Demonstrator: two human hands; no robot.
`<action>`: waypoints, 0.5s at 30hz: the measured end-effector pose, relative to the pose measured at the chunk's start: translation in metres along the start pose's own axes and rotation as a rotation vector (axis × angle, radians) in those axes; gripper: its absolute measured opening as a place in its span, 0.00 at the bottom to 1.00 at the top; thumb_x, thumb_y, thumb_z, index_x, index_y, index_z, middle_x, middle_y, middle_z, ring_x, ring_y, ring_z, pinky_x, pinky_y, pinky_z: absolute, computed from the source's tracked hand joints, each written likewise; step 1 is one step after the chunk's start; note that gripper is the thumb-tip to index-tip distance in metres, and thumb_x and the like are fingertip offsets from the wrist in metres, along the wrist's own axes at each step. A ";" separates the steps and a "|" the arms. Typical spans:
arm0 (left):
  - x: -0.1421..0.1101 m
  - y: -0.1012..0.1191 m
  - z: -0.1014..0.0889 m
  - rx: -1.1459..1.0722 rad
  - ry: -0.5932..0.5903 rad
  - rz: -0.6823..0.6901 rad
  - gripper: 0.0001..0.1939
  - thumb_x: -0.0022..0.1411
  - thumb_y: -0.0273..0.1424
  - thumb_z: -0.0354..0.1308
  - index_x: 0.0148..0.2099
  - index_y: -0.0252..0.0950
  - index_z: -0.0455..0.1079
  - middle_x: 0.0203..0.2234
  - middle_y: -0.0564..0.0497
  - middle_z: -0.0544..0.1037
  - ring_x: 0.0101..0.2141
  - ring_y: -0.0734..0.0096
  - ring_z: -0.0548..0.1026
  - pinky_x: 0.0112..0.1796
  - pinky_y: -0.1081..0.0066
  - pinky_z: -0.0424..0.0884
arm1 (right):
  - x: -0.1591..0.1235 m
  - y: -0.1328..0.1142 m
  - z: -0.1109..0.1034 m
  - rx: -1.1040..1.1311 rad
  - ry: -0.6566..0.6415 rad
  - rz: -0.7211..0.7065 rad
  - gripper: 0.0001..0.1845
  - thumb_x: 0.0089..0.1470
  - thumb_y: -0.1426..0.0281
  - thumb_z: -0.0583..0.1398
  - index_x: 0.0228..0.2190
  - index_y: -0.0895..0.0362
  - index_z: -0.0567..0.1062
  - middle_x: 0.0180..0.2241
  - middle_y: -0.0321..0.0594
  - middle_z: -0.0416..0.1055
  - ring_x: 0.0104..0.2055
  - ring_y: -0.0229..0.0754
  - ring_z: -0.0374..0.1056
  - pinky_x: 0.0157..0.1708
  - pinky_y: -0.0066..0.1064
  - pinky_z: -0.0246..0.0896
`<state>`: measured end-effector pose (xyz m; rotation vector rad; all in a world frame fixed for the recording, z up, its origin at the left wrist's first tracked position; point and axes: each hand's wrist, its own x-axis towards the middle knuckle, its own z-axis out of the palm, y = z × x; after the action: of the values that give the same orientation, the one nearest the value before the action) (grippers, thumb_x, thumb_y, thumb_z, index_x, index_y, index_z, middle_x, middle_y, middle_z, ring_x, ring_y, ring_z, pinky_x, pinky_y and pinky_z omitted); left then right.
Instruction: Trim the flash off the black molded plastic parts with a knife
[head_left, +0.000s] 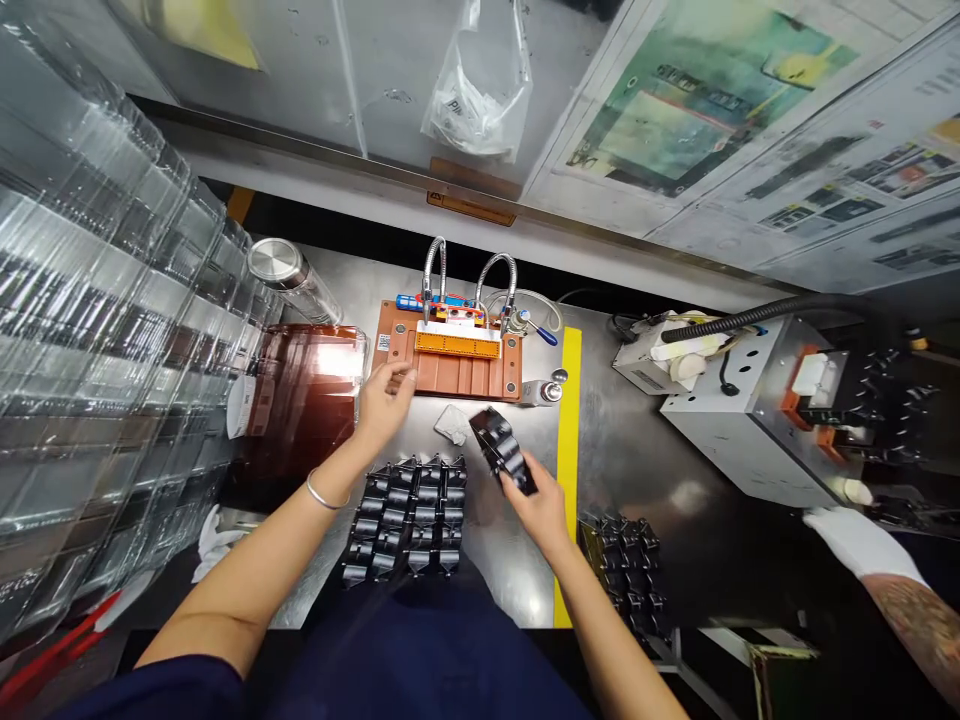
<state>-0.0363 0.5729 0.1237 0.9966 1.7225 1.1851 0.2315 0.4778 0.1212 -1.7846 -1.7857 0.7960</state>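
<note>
My right hand (541, 502) grips a glossy black moulded part (501, 450) with curved ridges, tilted above the steel bench. My left hand (386, 402) is at the left front corner of a brown fixture block (465, 378); its fingers are loosely bent, and nothing shows in them. An orange strip (457, 345) lies across the fixture, below two bent metal hoses (495, 268). Between my hands, a crumpled pale cloth (451, 424) rests on the bench. Rows of similar black parts (409, 515) stand close to my body.
A silver-capped bottle (551, 390) stands right of the fixture, beside a yellow tape line (568, 450). At left are a lidded flask (292, 275), a reddish-brown clear box (315, 390) and stacked clear trays (112, 300). Rightward are a grey machine (742, 420), more black parts (630, 570) and another person's gloved hand (862, 540).
</note>
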 end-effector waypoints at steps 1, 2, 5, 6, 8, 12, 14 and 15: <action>-0.008 0.001 0.003 0.076 0.011 0.189 0.09 0.56 0.33 0.59 0.40 0.35 0.72 0.37 0.47 0.78 0.39 0.65 0.74 0.42 0.62 0.72 | 0.024 -0.010 0.000 -0.088 0.016 -0.144 0.19 0.52 0.67 0.60 0.47 0.58 0.73 0.44 0.47 0.76 0.46 0.48 0.72 0.48 0.42 0.67; -0.014 0.002 0.006 0.163 0.012 0.402 0.09 0.57 0.33 0.59 0.40 0.36 0.72 0.39 0.46 0.78 0.42 0.64 0.74 0.46 0.60 0.70 | 0.046 -0.020 0.003 -0.158 0.024 -0.288 0.19 0.54 0.70 0.58 0.48 0.58 0.72 0.47 0.48 0.74 0.50 0.48 0.69 0.52 0.42 0.63; -0.022 -0.003 0.019 0.434 -0.042 0.875 0.08 0.59 0.31 0.58 0.42 0.37 0.72 0.41 0.46 0.79 0.45 0.61 0.73 0.49 0.55 0.68 | 0.098 -0.041 0.030 -0.330 -0.011 -0.544 0.19 0.57 0.74 0.54 0.50 0.57 0.71 0.53 0.46 0.70 0.57 0.47 0.63 0.58 0.46 0.54; -0.020 -0.007 0.022 0.522 -0.059 0.928 0.09 0.60 0.30 0.57 0.43 0.37 0.72 0.42 0.45 0.78 0.46 0.60 0.73 0.50 0.54 0.67 | 0.109 -0.044 0.042 -0.371 -0.018 -0.574 0.18 0.58 0.75 0.53 0.49 0.57 0.71 0.53 0.46 0.70 0.57 0.48 0.63 0.58 0.48 0.53; -0.010 -0.017 0.027 0.691 -0.085 0.942 0.09 0.62 0.29 0.54 0.44 0.37 0.72 0.44 0.44 0.78 0.47 0.58 0.72 0.50 0.53 0.67 | 0.122 -0.044 0.063 -0.425 -0.019 -0.590 0.18 0.58 0.76 0.52 0.49 0.57 0.72 0.52 0.47 0.70 0.58 0.49 0.62 0.57 0.50 0.53; 0.025 -0.036 0.033 0.845 -0.164 0.911 0.13 0.63 0.25 0.50 0.46 0.38 0.73 0.46 0.42 0.77 0.49 0.56 0.71 0.49 0.51 0.68 | 0.136 -0.028 0.065 -0.403 -0.032 -0.637 0.17 0.59 0.72 0.52 0.48 0.58 0.72 0.53 0.47 0.69 0.58 0.49 0.60 0.56 0.48 0.54; 0.040 -0.043 0.036 0.842 -0.187 0.919 0.14 0.63 0.23 0.50 0.47 0.37 0.72 0.47 0.41 0.76 0.51 0.55 0.70 0.51 0.49 0.67 | 0.153 -0.020 0.045 -0.391 -0.006 -0.594 0.16 0.60 0.68 0.53 0.47 0.57 0.72 0.50 0.47 0.71 0.55 0.49 0.63 0.54 0.46 0.57; 0.046 -0.045 0.038 0.833 -0.194 0.919 0.14 0.62 0.23 0.50 0.47 0.36 0.72 0.48 0.40 0.76 0.52 0.54 0.69 0.52 0.48 0.66 | 0.163 -0.017 0.032 -0.418 0.019 -0.529 0.17 0.60 0.66 0.52 0.47 0.58 0.73 0.48 0.48 0.72 0.53 0.49 0.64 0.53 0.45 0.58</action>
<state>-0.0258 0.6160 0.0632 2.4970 1.6267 0.7723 0.1927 0.6393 0.1001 -1.4143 -2.3877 0.2015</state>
